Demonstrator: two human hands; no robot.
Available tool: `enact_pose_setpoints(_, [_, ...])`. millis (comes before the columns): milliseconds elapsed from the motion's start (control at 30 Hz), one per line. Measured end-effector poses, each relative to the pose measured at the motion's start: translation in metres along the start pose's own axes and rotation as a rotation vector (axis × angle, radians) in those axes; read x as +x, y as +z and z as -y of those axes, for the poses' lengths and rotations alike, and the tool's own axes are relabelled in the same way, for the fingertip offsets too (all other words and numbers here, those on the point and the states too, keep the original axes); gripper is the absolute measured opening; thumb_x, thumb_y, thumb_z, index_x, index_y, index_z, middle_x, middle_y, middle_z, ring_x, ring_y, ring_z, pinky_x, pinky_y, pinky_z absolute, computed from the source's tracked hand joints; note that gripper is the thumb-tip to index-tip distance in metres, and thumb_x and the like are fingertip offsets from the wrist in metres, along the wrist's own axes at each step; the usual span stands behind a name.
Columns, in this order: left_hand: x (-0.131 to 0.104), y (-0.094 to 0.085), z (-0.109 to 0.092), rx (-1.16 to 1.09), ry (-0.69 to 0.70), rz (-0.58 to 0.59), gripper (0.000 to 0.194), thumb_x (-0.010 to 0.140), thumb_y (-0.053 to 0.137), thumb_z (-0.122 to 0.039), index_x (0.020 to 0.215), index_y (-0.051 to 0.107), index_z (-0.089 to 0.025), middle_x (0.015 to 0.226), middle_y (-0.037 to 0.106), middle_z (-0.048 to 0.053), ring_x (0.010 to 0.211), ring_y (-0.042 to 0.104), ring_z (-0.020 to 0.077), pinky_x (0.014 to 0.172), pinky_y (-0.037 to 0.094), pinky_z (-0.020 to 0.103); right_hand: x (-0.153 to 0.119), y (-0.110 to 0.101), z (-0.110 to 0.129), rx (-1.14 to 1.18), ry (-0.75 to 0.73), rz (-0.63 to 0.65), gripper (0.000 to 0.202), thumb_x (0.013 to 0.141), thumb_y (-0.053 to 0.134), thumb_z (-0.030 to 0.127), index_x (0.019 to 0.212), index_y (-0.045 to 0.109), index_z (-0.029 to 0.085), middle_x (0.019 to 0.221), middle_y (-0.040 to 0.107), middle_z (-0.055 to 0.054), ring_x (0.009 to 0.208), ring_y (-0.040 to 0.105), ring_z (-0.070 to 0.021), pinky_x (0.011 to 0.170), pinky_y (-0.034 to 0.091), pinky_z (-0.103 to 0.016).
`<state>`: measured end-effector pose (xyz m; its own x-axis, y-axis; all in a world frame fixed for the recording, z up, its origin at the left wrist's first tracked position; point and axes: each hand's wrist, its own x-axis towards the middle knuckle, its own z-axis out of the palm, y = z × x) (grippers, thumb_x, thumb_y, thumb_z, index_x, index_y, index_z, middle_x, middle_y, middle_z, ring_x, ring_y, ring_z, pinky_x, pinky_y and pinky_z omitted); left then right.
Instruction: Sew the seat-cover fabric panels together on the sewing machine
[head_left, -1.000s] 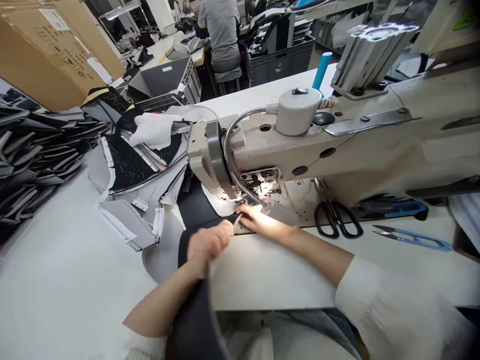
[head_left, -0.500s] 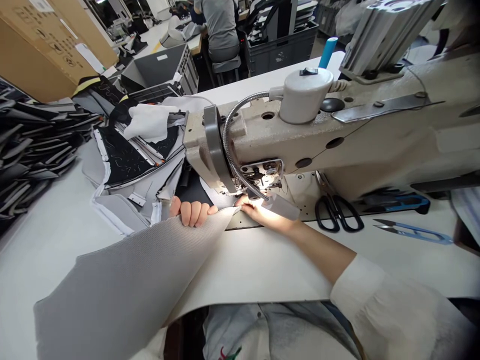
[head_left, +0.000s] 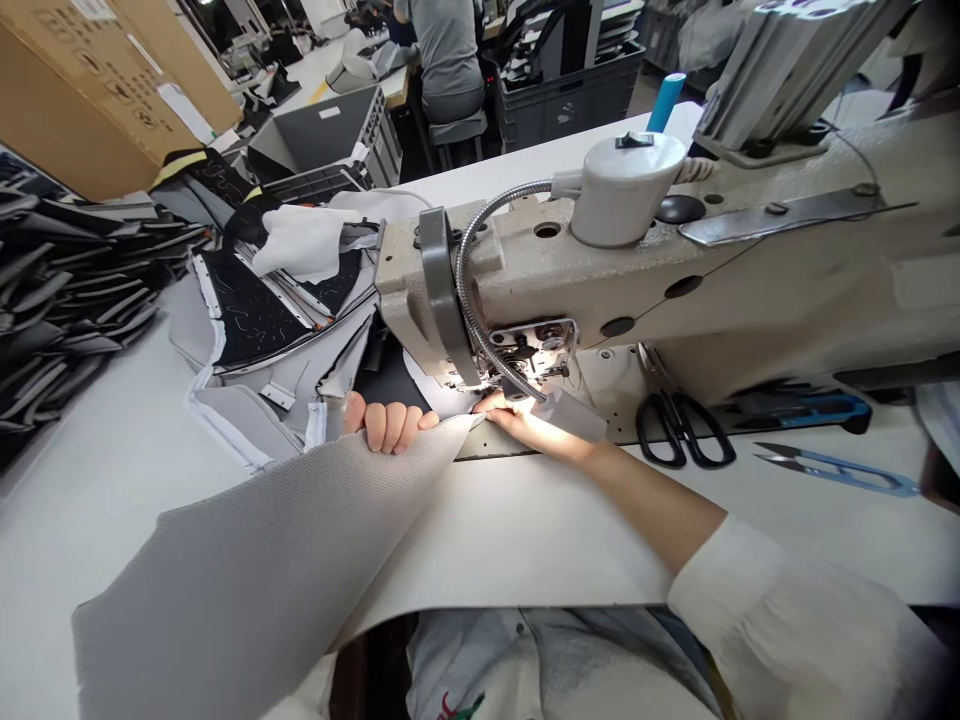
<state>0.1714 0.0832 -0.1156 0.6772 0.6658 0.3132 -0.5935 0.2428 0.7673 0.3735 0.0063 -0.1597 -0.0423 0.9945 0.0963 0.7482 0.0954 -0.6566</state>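
Note:
A large piece of grey mesh fabric [head_left: 270,570] drapes from the sewing machine [head_left: 517,260] toward the lower left. My left hand [head_left: 390,425] is closed over its upper edge, fingers curled across the top and the thumb hidden behind the cloth. Under the lit needle area, my right hand [head_left: 510,412] pinches the fabric's narrow end close to the presser foot. The lamp head [head_left: 574,412] partly covers that hand. Black and white material lies beneath the machine head, just beyond my fingers.
Black-handled scissors [head_left: 679,425] and blue thread snips [head_left: 840,468] lie right of my right forearm. Sewn grey and black pieces [head_left: 255,310] sit left of the machine, beside a tall stack [head_left: 67,290]. Farther back are a grey crate [head_left: 330,135], a carton [head_left: 97,90] and a seated person [head_left: 446,60].
The view has shifted slightly, so the machine and tools appear a little farther right. Both hands keep their hold on the fabric, with almost no visible movement.

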Motion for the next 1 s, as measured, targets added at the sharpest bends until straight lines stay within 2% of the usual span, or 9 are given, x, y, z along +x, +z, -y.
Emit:
enact_pose_setpoints(167, [0.002, 0.004, 0.011, -0.011, 0.073, 0.036, 0.060, 0.094, 0.027, -0.041, 0.039, 0.026, -0.017, 0.034, 0.015, -0.003, 0.033, 0.023, 0.0089, 0.055, 0.040, 0.028, 0.000, 0.006, 0.002, -0.172, -0.142, -0.040, 0.026, 0.092, 0.038, 0.026, 0.098, 0.063, 0.024, 0.093, 0.064, -0.002, 0.086, 0.056, -0.0167, 0.082, 0.042, -0.030])
enact_pose_setpoints(300, [-0.008, 0.030, 0.019, 0.035, 0.047, 0.069, 0.059, 0.096, 0.023, -0.040, 0.042, 0.023, -0.016, 0.037, 0.017, -0.004, 0.035, 0.025, 0.0083, 0.056, 0.040, 0.029, 0.002, 0.002, 0.013, -0.303, -0.272, -0.001, 0.023, 0.092, 0.039, 0.026, 0.093, 0.061, 0.019, 0.090, 0.060, -0.005, 0.085, 0.051, -0.0190, 0.077, 0.039, -0.031])
enact_pose_setpoints(367, [-0.015, 0.042, 0.017, 0.201, -0.020, 0.009, 0.056, 0.096, 0.025, -0.040, 0.044, 0.026, -0.017, 0.040, 0.022, -0.004, 0.039, 0.030, 0.0092, 0.058, 0.042, 0.029, 0.005, 0.000, 0.020, -0.365, -0.357, 0.045, 0.022, 0.092, 0.039, 0.022, 0.088, 0.060, 0.018, 0.088, 0.058, -0.005, 0.083, 0.050, -0.0193, 0.072, 0.037, -0.031])
enact_pose_setpoints(433, [-0.018, 0.046, 0.010, 0.595, -0.107, -0.055, 0.048, 0.093, 0.034, -0.039, 0.050, 0.036, -0.019, 0.048, 0.036, -0.003, 0.049, 0.041, 0.0114, 0.062, 0.044, 0.030, 0.005, -0.002, 0.026, -0.478, -0.464, 0.092, 0.023, 0.091, 0.038, 0.015, 0.084, 0.060, 0.017, 0.087, 0.057, -0.006, 0.080, 0.049, -0.0187, 0.068, 0.035, -0.030])
enact_pose_setpoints(567, [-0.005, 0.026, -0.001, 1.580, -0.097, 0.080, 0.010, 0.083, 0.052, -0.026, 0.081, 0.059, -0.019, 0.086, 0.060, 0.005, 0.084, 0.055, 0.0193, 0.079, 0.046, 0.034, -0.010, 0.000, 0.036, -0.672, -0.535, 0.126, 0.033, 0.086, 0.031, 0.002, 0.080, 0.062, 0.011, 0.078, 0.058, -0.010, 0.066, 0.050, -0.0173, 0.059, 0.031, -0.030])
enact_pose_setpoints(667, [0.011, 0.002, -0.002, 1.963, -0.143, 0.353, 0.026, 0.081, 0.053, -0.020, 0.106, 0.060, -0.018, 0.109, 0.063, 0.009, 0.104, 0.055, 0.0251, 0.091, 0.043, 0.041, -0.030, 0.005, 0.038, -0.781, -0.466, 0.089, 0.035, 0.083, 0.031, 0.000, 0.098, 0.063, 0.005, 0.097, 0.063, -0.019, 0.061, 0.053, -0.0176, 0.053, 0.029, -0.031])
enact_pose_setpoints(800, [0.018, -0.015, -0.005, 2.048, -0.188, 0.594, 0.035, 0.086, 0.049, -0.024, 0.120, 0.056, -0.020, 0.124, 0.059, 0.006, 0.116, 0.052, 0.0231, 0.099, 0.042, 0.037, -0.048, 0.009, 0.034, -0.771, -0.417, 0.013, 0.046, 0.082, 0.035, 0.006, 0.127, 0.049, 0.003, 0.132, 0.047, -0.024, 0.067, 0.058, -0.0187, 0.054, 0.033, -0.032])
enact_pose_setpoints(900, [0.017, -0.015, -0.008, 2.050, -0.200, 0.631, 0.039, 0.086, 0.048, -0.028, 0.125, 0.053, -0.023, 0.130, 0.055, 0.003, 0.118, 0.051, 0.0212, 0.097, 0.043, 0.033, -0.049, 0.008, 0.034, -0.721, -0.412, 0.027, 0.048, 0.079, 0.039, 0.008, 0.127, 0.048, 0.004, 0.133, 0.046, -0.022, 0.071, 0.059, -0.0192, 0.056, 0.035, -0.031])
enact_pose_setpoints(1000, [0.016, -0.016, -0.004, 2.076, -0.095, 0.603, 0.034, 0.085, 0.049, -0.024, 0.117, 0.060, -0.022, 0.121, 0.062, 0.004, 0.110, 0.056, 0.0217, 0.096, 0.043, 0.035, -0.047, 0.004, 0.035, -0.688, -0.404, 0.065, 0.054, 0.074, 0.044, 0.010, 0.128, 0.047, 0.004, 0.133, 0.046, -0.023, 0.068, 0.059, -0.0182, 0.053, 0.034, -0.029])
